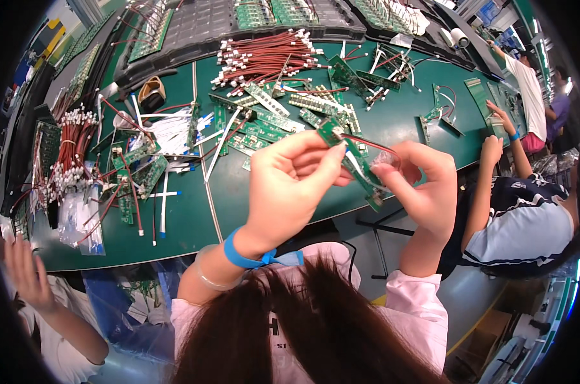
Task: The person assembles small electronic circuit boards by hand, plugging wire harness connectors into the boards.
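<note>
Between my hands, above the green table, I hold a narrow green circuit board [361, 168] tilted down to the right. My left hand [296, 176], with a blue band at the wrist, pinches its upper end between thumb and fingers. Near the lower end, my right hand [421, 185] is closed on the board's thin red and black wires [370, 142] and some clear plastic-looking stuff [384, 159]. A white flat cable runs along the board, partly hidden by my fingers. Just beyond my hands lies a loose heap of green circuit boards [264, 128].
A pile of red wire harnesses [264, 57] lies behind the boards; another bundle [72, 144] is at left. White flat cables [174, 131] and a tape roll [152, 91] lie between. Black trays [194, 48] line the back. Co-workers sit left [30, 275] and right [520, 217].
</note>
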Available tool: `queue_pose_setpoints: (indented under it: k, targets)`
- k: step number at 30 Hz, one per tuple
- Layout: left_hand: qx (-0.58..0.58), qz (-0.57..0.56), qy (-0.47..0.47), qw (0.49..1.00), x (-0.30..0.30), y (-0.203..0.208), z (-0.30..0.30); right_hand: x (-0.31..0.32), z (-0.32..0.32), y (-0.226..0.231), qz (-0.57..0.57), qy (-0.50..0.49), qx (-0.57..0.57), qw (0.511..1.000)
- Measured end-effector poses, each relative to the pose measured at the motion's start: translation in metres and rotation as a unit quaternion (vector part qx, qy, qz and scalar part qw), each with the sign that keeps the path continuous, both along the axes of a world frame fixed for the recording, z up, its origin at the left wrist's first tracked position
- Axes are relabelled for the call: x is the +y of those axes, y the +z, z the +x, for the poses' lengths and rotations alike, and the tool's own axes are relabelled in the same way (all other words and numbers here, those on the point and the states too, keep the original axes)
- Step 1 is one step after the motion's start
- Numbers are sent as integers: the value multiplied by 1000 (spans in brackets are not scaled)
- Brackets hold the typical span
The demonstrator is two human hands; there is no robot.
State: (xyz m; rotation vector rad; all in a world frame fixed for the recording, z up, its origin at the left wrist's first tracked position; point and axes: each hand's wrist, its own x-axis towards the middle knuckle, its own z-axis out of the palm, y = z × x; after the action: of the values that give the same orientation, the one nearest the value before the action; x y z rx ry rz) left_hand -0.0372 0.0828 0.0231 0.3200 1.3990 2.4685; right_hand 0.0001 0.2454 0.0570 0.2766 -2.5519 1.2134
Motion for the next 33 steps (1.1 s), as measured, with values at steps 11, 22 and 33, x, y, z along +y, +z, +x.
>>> queue_pose_setpoints:
  k: [11, 22, 33]
  targets:
    - [282, 257, -237, 893, -7, 25, 36, 153, -51, 10, 285, -270, -89, 916]
    - [175, 482, -409, 755, 1, 36, 35, 153, -46, -52, 276, -265, -167, 909]
    - [247, 465, -304, 794, -27, 46, 31, 238, -100, -56, 403, -428, 64, 807]
